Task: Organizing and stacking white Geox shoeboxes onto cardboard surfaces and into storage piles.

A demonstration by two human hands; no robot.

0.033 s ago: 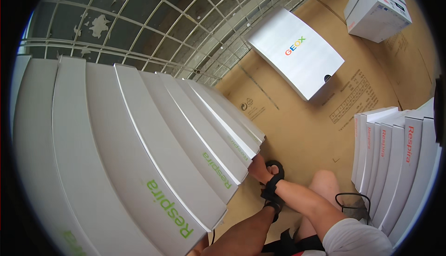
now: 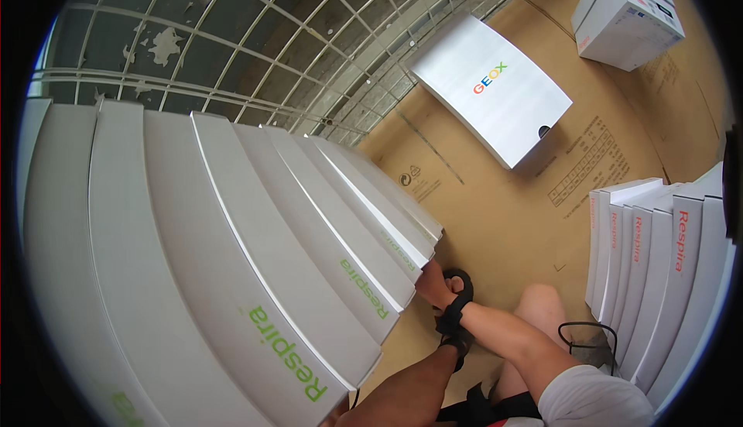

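Right-hand grip (image 2: 435,288), closure indeterminable, adjoins the low right end of the stacked boxes (image 2: 232,257); their long axes slant leftward, away; left grip hidden.

The right arm (image 2: 511,338) – short white sleeve (image 2: 592,397), forearm bare – reaches up and leftward from the lower right to a black-strapped wrist, the right hand (image 2: 435,286) partly hidden, its fingers' grip unreadable. Below, a shaded bare limb (image 2: 410,388) slants in (forearm or leg, I can't tell); a bare knee (image 2: 542,303) shows beside the right forearm.
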